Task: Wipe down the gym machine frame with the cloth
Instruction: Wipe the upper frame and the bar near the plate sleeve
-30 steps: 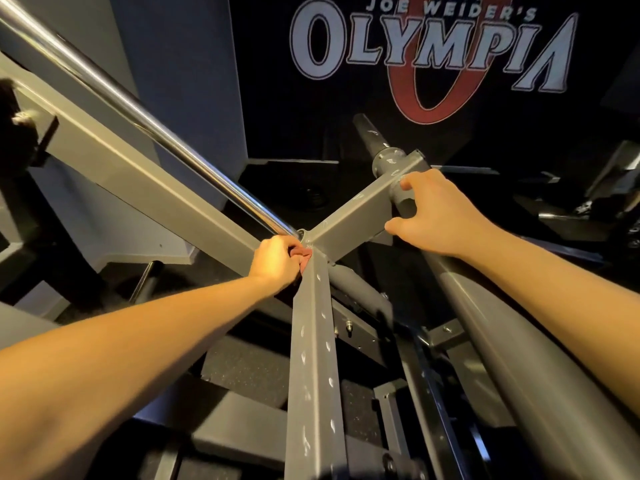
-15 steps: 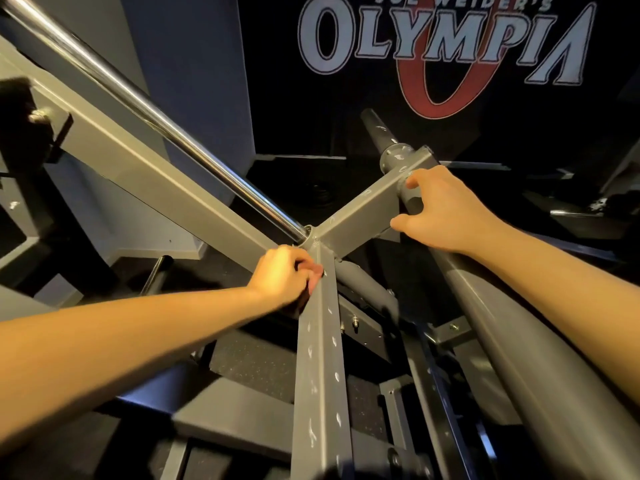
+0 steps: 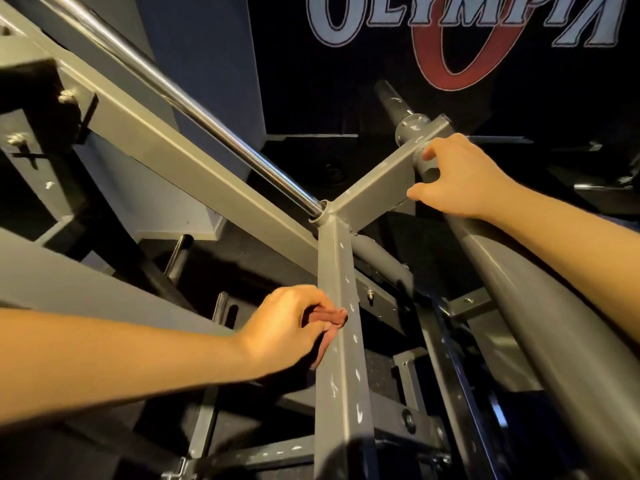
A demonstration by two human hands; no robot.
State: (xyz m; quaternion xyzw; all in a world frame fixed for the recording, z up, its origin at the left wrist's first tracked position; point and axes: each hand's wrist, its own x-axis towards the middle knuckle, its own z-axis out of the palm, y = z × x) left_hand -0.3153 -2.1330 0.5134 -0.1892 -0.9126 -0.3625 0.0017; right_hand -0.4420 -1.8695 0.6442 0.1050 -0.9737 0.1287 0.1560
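A grey square beam [image 3: 343, 368] of the gym machine frame runs from the welded joint [image 3: 329, 216] down toward me, its paint chipped in spots. My left hand [image 3: 287, 327] grips a small reddish cloth [image 3: 327, 318] and presses it against the beam's left face, well below the joint. My right hand [image 3: 457, 178] holds the round grey tube [image 3: 540, 323] where the short cross arm [image 3: 377, 185] meets it, fingers curled over it. Most of the cloth is hidden inside my left fist.
A chrome bar [image 3: 194, 102] and a long grey beam [image 3: 166, 150] slant from upper left into the joint. A black weight peg [image 3: 391, 98] sticks out behind the cross arm. Dark floor, brackets and bolts lie below. A black banner [image 3: 467, 36] hangs behind.
My left hand slid the cloth down the beam from the joint toward me. My right hand kept its hold on the tube.
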